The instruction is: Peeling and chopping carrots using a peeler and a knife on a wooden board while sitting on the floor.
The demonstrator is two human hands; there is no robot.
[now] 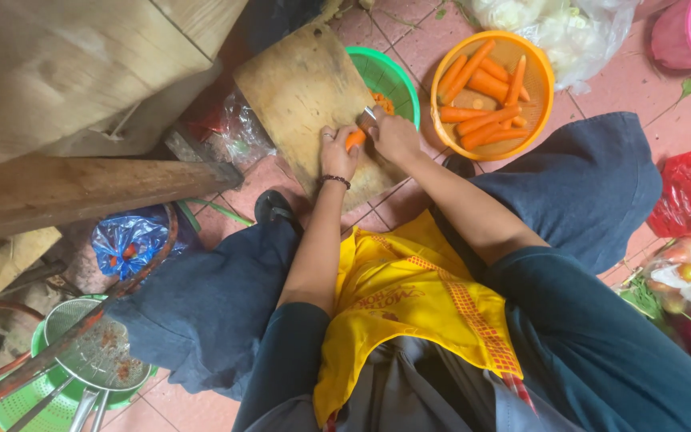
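Pinning a carrot piece to the wooden cutting board, the left hand keeps a clenched grip on it while the right hand grasps a small knife — blade right beside the fingertips, so a slip could nick them. The board lies tilted on the pink tiled floor; it might rock. A green basket catches slices, and an orange colander of whole carrots sits just beyond.
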